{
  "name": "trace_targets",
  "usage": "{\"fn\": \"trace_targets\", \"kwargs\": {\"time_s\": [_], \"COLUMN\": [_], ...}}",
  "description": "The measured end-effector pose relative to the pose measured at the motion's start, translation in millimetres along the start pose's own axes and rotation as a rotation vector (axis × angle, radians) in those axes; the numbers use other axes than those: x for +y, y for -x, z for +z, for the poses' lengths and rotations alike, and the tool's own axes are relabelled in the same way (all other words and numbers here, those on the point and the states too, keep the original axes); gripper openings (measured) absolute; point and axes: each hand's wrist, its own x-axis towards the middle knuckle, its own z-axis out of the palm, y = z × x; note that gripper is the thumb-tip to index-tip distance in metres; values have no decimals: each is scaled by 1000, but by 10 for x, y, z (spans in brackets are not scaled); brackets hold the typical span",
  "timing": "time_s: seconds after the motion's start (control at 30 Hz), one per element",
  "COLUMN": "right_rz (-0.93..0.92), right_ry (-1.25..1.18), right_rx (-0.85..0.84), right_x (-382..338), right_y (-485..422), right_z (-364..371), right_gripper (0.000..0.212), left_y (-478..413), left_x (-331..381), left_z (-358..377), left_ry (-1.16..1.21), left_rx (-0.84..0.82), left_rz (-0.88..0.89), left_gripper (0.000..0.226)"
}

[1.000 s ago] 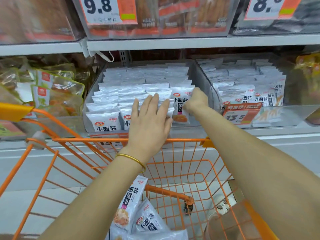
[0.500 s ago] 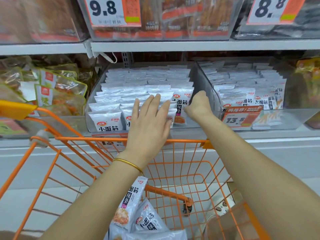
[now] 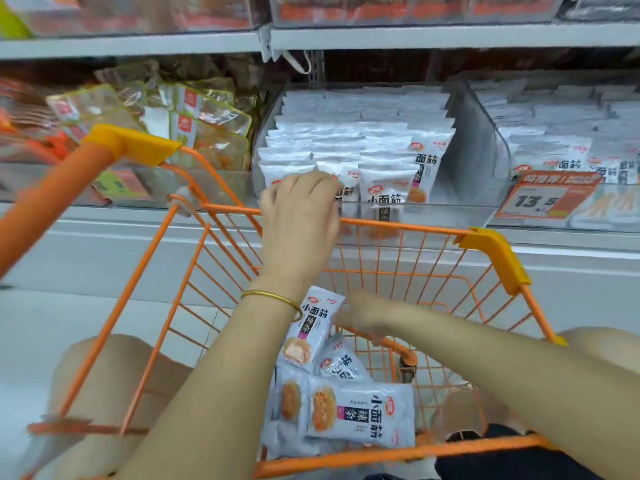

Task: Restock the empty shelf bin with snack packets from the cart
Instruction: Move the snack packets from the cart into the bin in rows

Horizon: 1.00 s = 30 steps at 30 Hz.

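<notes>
Along the near rim of the orange wire cart point(image 3: 398, 456), several flat white foil snack packets point(image 3: 360, 414) lie on the cart floor. One upright white packet point(image 3: 311, 327) leans just behind them, towards the middle. The right hand point(image 3: 363, 317) reaches down into the cart and meets that packet's top corner. It is smeared by motion, so I cannot tell whether the fingers have closed on the packet or only touch it.

Beyond the cart's far rim, the left hand point(image 3: 299, 220) is at the front edge of the clear plastic shelf bin point(image 3: 465, 140). Its fingers are curled over the tops of the front-row packets point(image 3: 384, 192), gripping them. The bin is packed with rows almost to its front wall.

The step in hand looks like fetching another packet while the left hand steadies the front row, late in the restock. The next move calls for a firm pinch on the upright packet and a lift over the far rim. The packet then slots in upright beside the left hand, label outward.
</notes>
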Motion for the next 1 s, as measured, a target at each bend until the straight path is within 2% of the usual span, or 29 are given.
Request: {"fn": "trace_targets", "kwargs": {"time_s": [0.1,0.17,0.27,0.37,0.47,0.57,0.67,0.73,0.83,0.9,1.0], "right_rz": [106,110,102,-7,-184,-315,-411,-451,-481,-472,-455], "right_ry": [-344,-567,-737,-687,-515,-557,-667,-736,-836,-854,-730], "right_rx": [54,78,7,-51,20,60,97,149,225,242,251], "right_x": [59,50,31,10,28,120,281,379,451,470,447], "right_y": [-309,-421,-349,-83,239,617,916,1026,1106,1119,1144], "right_z": [192,241,180,-37,-322,-600,-797,-890,-967,-963,-976], "right_gripper": [23,22,8,13,24,23,22,23,18,16,17], "left_y": [-19,-39,-35,-17,-31,-35,-33,-53,-116,-170,-283], "left_x": [17,2,-37,-19,40,135,306,433,581,637,708], "left_z": [15,3,-2,0,-6,-19,-88,-122,-83,-25,45], "left_ry": [54,75,82,98,153,281,468,576,741,840,894], "left_rx": [10,22,32,36,43,13,-123,-250,-378,-369,-319], "left_rz": [-34,-44,-47,-36,-8,8,-111,-184,-242,-307,-374], "left_gripper": [25,25,23,19,20,23,36,41,34,40,46]}}
